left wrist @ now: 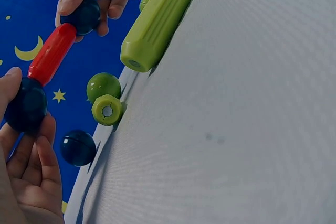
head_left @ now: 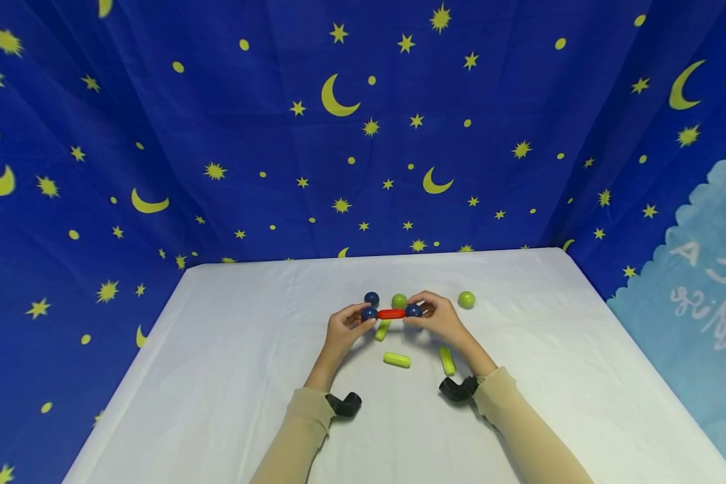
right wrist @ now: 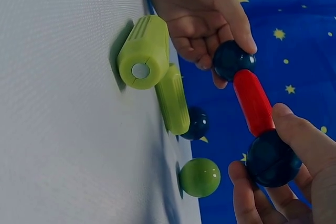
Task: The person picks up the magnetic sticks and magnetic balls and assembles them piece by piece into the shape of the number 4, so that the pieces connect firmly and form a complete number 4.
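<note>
A red magnetic rod (head_left: 391,314) spans two dark blue balls, one at each of its ends, held above the white table. My left hand (head_left: 343,329) pinches the left blue ball (left wrist: 26,105) between thumb and fingers. At the other end, the right blue ball (right wrist: 274,159) is gripped by the thumb and fingertips of my right hand (head_left: 441,320). In both wrist views the rod's ends meet the balls. Just beyond the hands lie a loose blue ball (head_left: 372,298) and a green ball (head_left: 399,300), with a yellow-green rod (head_left: 383,330) below the red one.
Nearer my wrists, two more yellow-green rods lie on the table, one in the middle (head_left: 396,359) and one by the right wrist (head_left: 448,361). Another green ball (head_left: 466,299) sits right of the right hand. A blue star-patterned cloth (head_left: 393,148) rises behind the white table (head_left: 230,376).
</note>
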{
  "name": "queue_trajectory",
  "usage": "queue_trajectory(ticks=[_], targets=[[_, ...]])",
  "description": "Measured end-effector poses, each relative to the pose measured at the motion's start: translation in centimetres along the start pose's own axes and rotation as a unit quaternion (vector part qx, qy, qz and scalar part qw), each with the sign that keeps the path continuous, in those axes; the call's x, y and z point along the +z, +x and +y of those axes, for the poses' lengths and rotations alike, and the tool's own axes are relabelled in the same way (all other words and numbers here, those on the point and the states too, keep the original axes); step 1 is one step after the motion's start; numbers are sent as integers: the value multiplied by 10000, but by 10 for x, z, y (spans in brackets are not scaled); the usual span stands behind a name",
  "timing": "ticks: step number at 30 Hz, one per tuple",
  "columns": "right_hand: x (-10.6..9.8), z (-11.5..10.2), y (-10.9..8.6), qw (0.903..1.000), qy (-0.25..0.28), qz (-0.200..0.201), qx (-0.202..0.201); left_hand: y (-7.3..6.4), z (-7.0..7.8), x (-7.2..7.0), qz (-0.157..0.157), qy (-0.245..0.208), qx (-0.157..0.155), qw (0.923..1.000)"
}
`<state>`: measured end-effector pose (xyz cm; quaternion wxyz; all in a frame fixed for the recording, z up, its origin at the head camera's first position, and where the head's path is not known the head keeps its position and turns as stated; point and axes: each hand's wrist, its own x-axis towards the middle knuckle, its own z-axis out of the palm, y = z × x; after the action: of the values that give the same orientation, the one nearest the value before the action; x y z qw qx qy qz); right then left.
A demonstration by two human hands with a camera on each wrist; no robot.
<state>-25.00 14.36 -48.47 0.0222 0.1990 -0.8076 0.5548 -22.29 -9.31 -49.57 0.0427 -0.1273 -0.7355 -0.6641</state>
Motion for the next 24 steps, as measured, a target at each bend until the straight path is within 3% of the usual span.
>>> queue_trajectory(ticks=[11,15,24], targets=[[1,-8,-1,9996,150,-205,106,1,0,-1,208,-133,-113,9996],[1,-1,0,9991,204,-351,153,2,-1,0,442,-423,-109,9981],[7,-8,0,9924,626,-970,418,4,-2,2,1018,-1049,23,9893]])
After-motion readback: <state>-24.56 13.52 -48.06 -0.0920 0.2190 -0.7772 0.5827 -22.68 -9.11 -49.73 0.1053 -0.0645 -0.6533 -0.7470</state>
